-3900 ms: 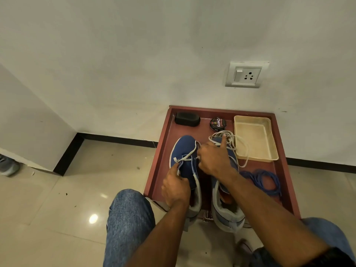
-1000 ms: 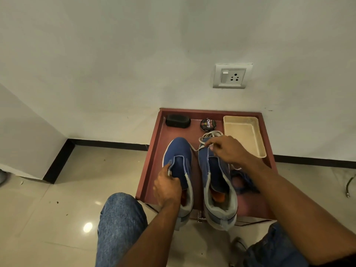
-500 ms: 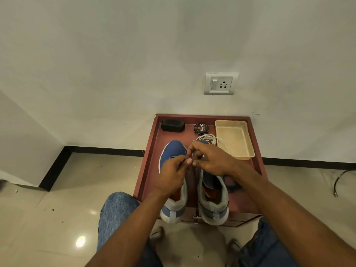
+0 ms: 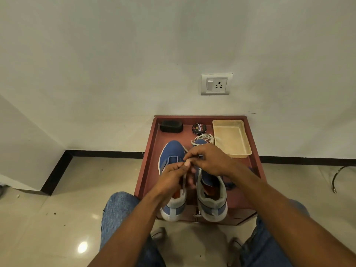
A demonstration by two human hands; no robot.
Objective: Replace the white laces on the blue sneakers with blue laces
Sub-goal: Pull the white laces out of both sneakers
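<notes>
On the red-brown tray (image 4: 149, 151) set on the floor against the wall, two blue sneakers stand side by side, heels toward the person at 6 o'clock and toes toward the wall at 12 o'clock, so each long axis runs straight away from the viewer. The left sneaker (image 4: 170, 153) shows bare eyelets; the right sneaker (image 4: 211, 191) is half hidden under the right hand (image 4: 209, 160). A loose bundle of white laces (image 4: 205, 137) lies over its toe, at about 12 o'clock from the hands. Only a scrap of the blue laces (image 4: 229, 185) shows, at 4 o'clock from the right hand, beside the right sneaker.

The left hand (image 4: 171, 175) and the right hand meet above the gap between the shoes, fingertips pinched together on something too small to make out, probably a lace end. Each grip is narrow and closed on that small thing.

Judging from this, the white laces are out and threading comes next. To do it well, keep the lace tip pinched close to its end, steady the shoe with the other hand, start at the toe-end eyelets and pull both ends even.

Beyond the shoes sit a black brush (image 4: 171, 126), a tin of Cherry polish (image 4: 199, 128) and a cream plastic tray (image 4: 241, 140).
</notes>
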